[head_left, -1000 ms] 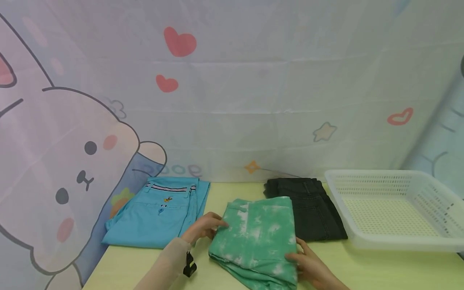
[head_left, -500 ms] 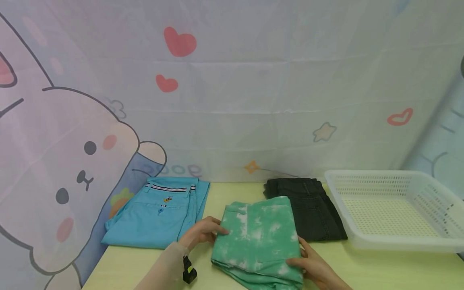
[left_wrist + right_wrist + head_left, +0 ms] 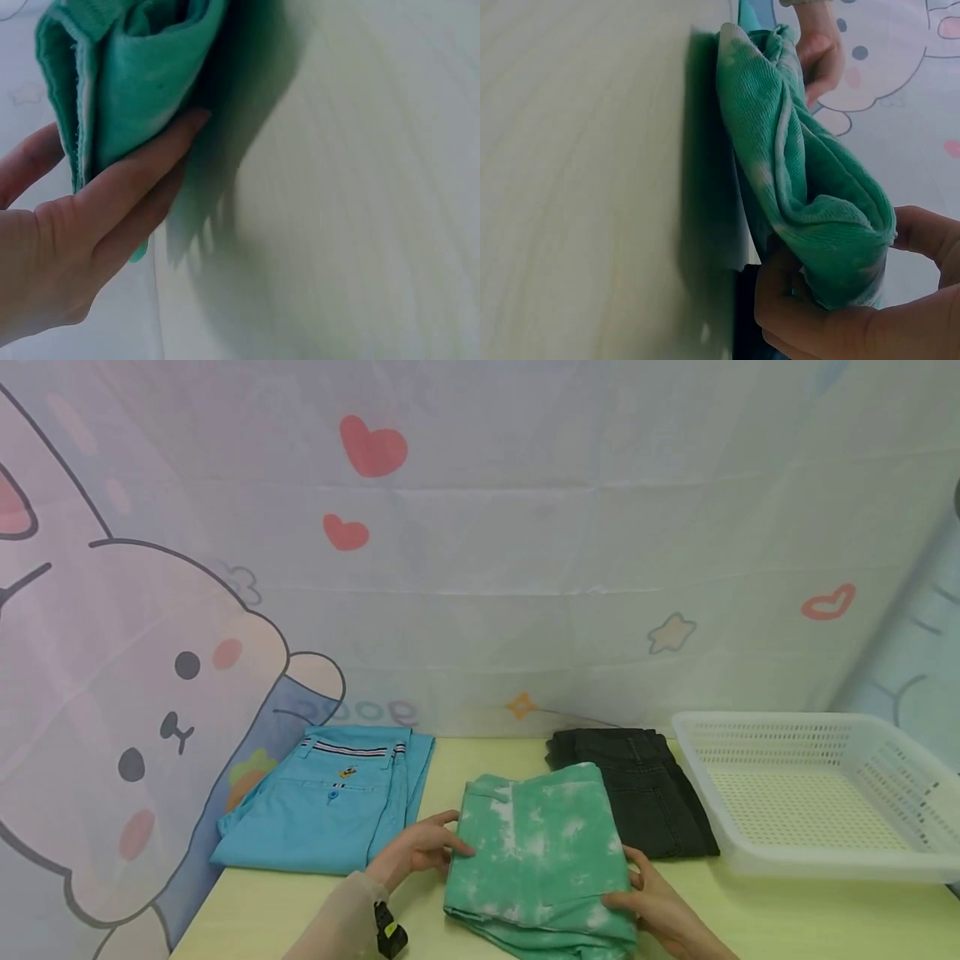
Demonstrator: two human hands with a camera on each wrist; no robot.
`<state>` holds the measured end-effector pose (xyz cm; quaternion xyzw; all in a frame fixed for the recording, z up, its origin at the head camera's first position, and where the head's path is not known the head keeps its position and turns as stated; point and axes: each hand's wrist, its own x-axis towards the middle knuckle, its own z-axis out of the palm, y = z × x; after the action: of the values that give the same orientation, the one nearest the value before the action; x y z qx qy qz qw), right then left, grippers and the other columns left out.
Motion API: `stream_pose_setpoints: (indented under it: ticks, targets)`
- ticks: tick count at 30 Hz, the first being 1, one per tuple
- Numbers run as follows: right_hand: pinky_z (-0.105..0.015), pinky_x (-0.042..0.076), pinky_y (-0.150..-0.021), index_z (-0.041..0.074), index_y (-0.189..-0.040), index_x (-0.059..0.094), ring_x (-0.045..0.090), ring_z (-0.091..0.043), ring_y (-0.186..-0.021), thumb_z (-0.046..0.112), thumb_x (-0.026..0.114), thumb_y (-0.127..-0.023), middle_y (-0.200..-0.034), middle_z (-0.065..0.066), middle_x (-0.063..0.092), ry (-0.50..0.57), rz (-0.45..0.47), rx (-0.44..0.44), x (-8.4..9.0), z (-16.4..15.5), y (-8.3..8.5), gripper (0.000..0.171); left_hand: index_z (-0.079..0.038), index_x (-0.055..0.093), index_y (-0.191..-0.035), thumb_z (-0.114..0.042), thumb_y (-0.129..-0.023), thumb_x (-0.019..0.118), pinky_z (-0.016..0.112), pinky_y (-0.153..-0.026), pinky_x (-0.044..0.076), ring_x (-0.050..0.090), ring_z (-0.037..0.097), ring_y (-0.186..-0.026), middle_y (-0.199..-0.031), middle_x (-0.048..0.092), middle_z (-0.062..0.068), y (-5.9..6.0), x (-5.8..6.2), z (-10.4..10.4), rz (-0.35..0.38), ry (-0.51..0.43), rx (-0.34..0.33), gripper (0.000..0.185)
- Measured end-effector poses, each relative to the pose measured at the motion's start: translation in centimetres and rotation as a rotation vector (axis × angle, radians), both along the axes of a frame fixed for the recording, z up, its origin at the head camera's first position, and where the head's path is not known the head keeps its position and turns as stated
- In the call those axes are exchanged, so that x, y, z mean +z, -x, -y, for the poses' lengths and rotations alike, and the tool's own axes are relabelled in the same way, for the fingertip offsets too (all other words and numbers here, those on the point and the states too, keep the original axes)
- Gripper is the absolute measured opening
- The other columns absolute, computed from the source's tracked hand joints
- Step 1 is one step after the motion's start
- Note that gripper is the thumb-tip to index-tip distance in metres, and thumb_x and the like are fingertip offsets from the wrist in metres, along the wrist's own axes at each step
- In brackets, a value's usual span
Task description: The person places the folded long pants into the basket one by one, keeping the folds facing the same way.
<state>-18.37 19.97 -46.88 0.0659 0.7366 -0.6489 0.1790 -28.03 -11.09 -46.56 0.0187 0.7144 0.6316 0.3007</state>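
Folded green shorts (image 3: 536, 856) are gripped at the left edge by the left hand (image 3: 416, 852) and pinched at the right corner by the right hand (image 3: 656, 910), above the table (image 3: 787, 914).

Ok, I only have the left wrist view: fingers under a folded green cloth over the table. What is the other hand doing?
Observer: The right hand grips the opposite edge of the green folded shorts, thumb on top, fingers underneath.
Operator: What's around the cloth?
Observer: Black folded trousers lie just behind it on the table, blue shorts to its left.
Operator: Any container nearby?
Observer: A white perforated basket sits at the table's right end, nothing in it.
Operator: Is my hand's grip visible from above?
Observer: Yes, the left hand holds the left edge, thumb over the fabric.
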Motion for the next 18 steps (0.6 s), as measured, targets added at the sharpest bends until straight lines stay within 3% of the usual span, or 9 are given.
stream_pose_setpoints:
  ticks: [3, 8, 18]
  targets:
    - [-0.04, 0.048, -0.073, 0.002, -0.139, 0.006, 0.053, -0.031, -0.101, 0.005, 0.064, -0.077, -0.135, -0.035, 0.027, -0.016, -0.008, -0.021, 0.2, -0.3, 0.0, 0.085, -0.004, 0.021, -0.139, 0.007, -0.079, 0.059, 0.044, -0.073, 0.051, 0.062, 0.031, -0.091, -0.111, 0.055, 0.021, -0.1, -0.1, -0.1, -0.013, -0.025, -0.026, 0.072]
    - [-0.04, 0.049, -0.074, -0.004, -0.137, 0.009, 0.056, -0.026, -0.096, 0.007, 0.064, -0.077, -0.132, -0.034, 0.031, -0.034, -0.008, -0.05, 0.5, -0.9, 0.0, 0.082, -0.004, 0.02, -0.139, 0.007, -0.079, 0.058, 0.046, -0.074, 0.051, 0.062, 0.031, -0.092, -0.112, 0.054, 0.023, -0.4, 0.2, -0.5, -0.027, -0.048, -0.043, 0.072]
    - [-0.039, 0.049, -0.077, -0.002, -0.137, 0.008, 0.055, -0.022, -0.098, 0.012, 0.061, -0.081, -0.132, -0.034, 0.028, -0.008, -0.071, 0.047, 1.6, -2.4, -0.6, 0.079, -0.008, 0.007, -0.143, 0.006, -0.081, 0.056, 0.049, -0.077, 0.05, 0.06, 0.033, -0.098, -0.13, 0.04, 0.027, -1.0, 1.1, -1.2, -0.007, -0.114, -0.067, 0.081]
